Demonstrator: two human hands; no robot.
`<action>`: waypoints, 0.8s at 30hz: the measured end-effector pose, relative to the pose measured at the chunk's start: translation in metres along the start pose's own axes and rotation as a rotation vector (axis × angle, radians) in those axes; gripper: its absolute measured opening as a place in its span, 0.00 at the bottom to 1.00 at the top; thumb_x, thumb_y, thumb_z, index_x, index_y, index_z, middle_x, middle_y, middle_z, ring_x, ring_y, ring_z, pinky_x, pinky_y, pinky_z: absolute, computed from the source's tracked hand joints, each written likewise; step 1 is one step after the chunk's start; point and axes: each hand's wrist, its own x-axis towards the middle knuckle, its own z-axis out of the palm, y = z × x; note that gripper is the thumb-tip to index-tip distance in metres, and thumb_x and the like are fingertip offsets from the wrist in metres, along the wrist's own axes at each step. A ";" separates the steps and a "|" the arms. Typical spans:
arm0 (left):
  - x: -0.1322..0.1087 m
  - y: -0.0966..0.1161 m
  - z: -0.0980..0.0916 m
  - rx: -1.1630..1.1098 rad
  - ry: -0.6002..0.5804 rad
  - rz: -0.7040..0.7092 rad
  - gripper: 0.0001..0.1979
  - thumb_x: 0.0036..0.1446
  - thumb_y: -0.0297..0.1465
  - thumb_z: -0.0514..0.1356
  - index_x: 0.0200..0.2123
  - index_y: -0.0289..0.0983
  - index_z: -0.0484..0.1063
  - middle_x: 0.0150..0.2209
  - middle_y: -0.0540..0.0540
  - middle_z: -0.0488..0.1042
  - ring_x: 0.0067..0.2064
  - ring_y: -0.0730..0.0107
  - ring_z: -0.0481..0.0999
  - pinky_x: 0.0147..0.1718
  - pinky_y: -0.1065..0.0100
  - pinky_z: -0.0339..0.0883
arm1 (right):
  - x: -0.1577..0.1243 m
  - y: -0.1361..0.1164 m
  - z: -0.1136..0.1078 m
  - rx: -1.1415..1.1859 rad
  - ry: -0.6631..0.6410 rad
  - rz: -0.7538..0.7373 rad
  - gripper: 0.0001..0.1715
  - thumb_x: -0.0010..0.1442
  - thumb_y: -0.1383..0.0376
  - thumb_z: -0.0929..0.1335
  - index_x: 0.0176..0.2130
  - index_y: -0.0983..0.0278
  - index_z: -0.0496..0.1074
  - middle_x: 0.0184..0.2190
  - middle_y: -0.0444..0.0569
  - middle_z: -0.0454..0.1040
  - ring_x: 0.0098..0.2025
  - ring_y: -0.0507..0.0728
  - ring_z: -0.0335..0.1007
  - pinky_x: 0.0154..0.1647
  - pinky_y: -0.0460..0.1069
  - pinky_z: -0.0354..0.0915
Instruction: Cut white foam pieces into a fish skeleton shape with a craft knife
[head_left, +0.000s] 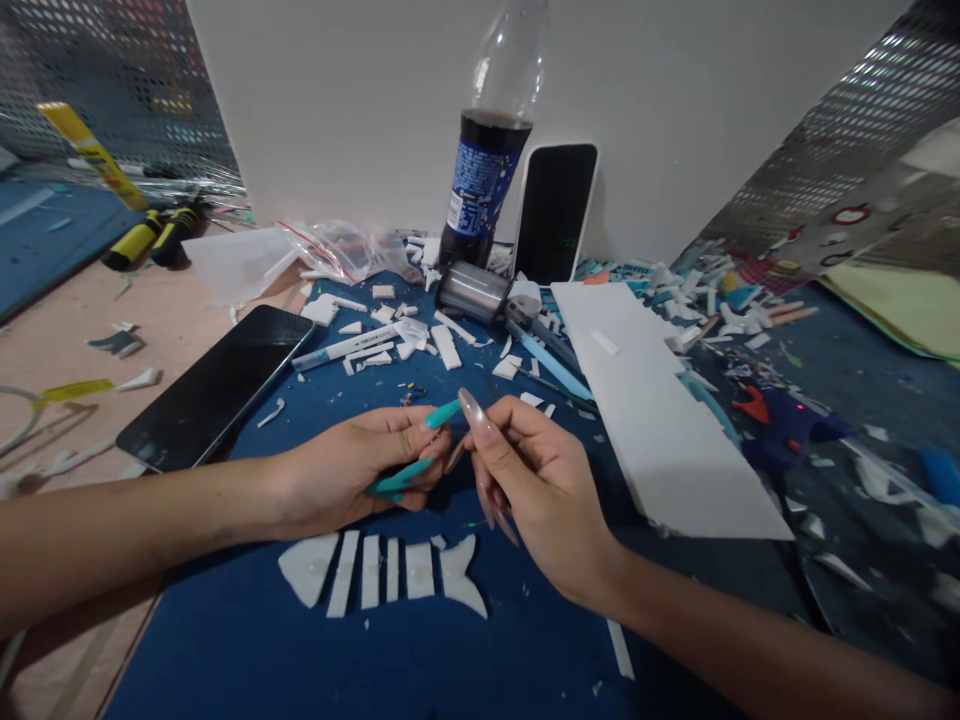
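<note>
My left hand [379, 460], with long teal nails, is closed in a pinch above the blue mat [247, 640]. Facing it, my right hand [536, 480], with long silvery nails, is pinched too, and the fingertips of both almost meet. Whatever lies between the fingers is too small or hidden to make out. Just below the hands lies a fish shape cut into white foam pieces: a head piece [307, 570], several strips [371, 572] and a tail piece [461, 573], laid in a row with gaps. Small shiny spots show on some pieces.
Behind the hands stand a soda bottle [487, 180], a propped phone [555, 215] and a spool of clear line [472, 292]. A black phone [217, 390] lies left near a marker [345, 347]. At right are a white board [660, 410], foam scraps and a blue glue gun [787, 430].
</note>
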 end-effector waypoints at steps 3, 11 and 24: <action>0.001 0.001 0.001 -0.014 0.014 0.005 0.13 0.59 0.34 0.57 0.25 0.35 0.62 0.21 0.55 0.58 0.22 0.80 0.53 0.24 0.80 0.59 | 0.000 0.001 0.000 -0.031 -0.010 -0.022 0.17 0.62 0.58 0.65 0.25 0.62 0.61 0.13 0.35 0.59 0.12 0.43 0.53 0.10 0.39 0.51; 0.001 0.002 0.003 -0.022 0.028 -0.014 0.14 0.59 0.35 0.58 0.24 0.35 0.62 0.21 0.55 0.58 0.22 0.80 0.53 0.24 0.81 0.60 | -0.003 0.002 0.000 -0.088 -0.013 -0.060 0.17 0.63 0.58 0.65 0.25 0.63 0.62 0.13 0.35 0.59 0.13 0.43 0.54 0.11 0.39 0.52; 0.000 0.003 0.004 -0.067 0.033 -0.005 0.18 0.63 0.35 0.52 0.22 0.34 0.61 0.19 0.54 0.57 0.21 0.80 0.51 0.23 0.80 0.59 | -0.001 0.001 0.001 -0.123 -0.010 0.015 0.19 0.62 0.55 0.64 0.25 0.62 0.60 0.13 0.35 0.59 0.12 0.43 0.54 0.12 0.39 0.52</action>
